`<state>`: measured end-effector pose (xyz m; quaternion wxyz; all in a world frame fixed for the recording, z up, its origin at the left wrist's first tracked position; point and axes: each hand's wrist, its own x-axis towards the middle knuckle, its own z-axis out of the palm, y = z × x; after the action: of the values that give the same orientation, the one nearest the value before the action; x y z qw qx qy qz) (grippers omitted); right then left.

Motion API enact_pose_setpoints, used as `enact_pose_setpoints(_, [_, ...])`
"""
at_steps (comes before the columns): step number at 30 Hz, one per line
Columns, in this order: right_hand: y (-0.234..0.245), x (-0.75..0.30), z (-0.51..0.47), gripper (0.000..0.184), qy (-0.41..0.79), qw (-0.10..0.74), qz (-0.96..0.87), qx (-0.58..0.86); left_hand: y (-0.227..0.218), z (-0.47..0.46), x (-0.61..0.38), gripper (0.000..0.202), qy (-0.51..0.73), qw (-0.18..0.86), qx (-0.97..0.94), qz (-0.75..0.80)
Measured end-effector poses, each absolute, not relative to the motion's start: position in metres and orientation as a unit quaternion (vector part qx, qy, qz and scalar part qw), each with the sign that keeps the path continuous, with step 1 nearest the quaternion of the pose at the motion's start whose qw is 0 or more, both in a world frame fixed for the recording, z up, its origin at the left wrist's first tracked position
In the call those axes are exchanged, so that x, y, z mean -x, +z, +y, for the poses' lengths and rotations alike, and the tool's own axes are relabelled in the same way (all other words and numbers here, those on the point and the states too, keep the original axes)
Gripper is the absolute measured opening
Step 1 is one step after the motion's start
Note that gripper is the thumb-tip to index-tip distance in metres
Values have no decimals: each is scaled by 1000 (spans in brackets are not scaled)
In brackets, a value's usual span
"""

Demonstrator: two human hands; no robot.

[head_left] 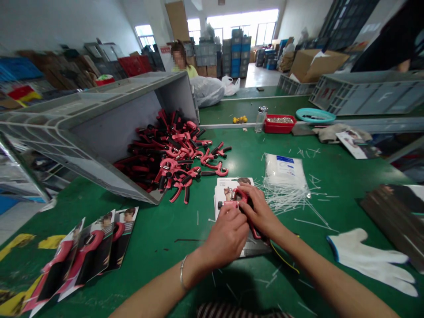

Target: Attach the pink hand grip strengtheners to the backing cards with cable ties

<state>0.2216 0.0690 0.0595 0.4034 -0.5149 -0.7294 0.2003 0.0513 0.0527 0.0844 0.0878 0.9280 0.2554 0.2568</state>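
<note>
Seen from the person's own head, both bare hands work close together over a green worktop (185, 229); the left hand (225, 236), with a thin metal bangle (182, 274) on its wrist, pinches the pink end of a pink-and-black hand grip trainer (243, 197), while the right hand (261, 212) curls over its far side, so both hold it narrowly and the fingers hide part of it; the trainer sits just above a small stack of printed cards (228, 187); to the left, a grey plastic crate (109, 128) lies tipped on its side, with a loose heap of similar trainers (168, 152) spilling from its mouth onto the worktop; three trainers mounted on cards (89, 247) lie overlapping at lower left; to the right are a bag of white cable ties (285, 174), many loose ties (285, 198) and a white cotton glove with a blue cuff (367, 260); the main risk is a slip: the sprung handles could spring free if the fingers lose their pinch, knocking the cards askew; stray ties could also snag under the cards, and a knock to the heap could slide trainers toward them.
</note>
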Motion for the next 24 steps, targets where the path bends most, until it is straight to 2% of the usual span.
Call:
enact_pose_setpoints(3, [58,-222,80,35,193,398,-738,510,85,48,-41,17,204,91,-943,247])
enact_pose_setpoints(5, [61,-223,84,33,182,403,-737,511,90,51,-31,15,219,108,-919,311])
enact_pose_setpoints(8, [76,-226,77,25,159,398,-743,514,95,55,-16,44,232,110,-865,431])
enact_pose_setpoints(10, [87,-227,61,12,164,358,-766,507,94,54,-9,51,209,115,-851,468])
enact_pose_setpoints(13, [98,-220,35,10,159,273,-813,490,89,52,-7,33,195,128,-856,462])
enact_pose_setpoints(16, [98,-205,22,8,84,199,-844,490,87,52,-11,9,202,134,-856,457])
enact_pose_setpoints(18, [96,-198,22,9,44,168,-854,491,88,51,-11,9,207,147,-856,450])
enact_pose_setpoints(20, [94,-197,27,9,53,172,-853,491,88,51,-5,15,216,182,-853,440])
enact_pose_setpoints(24, [91,-207,33,6,176,244,-818,490,83,52,15,20,245,285,-817,437])
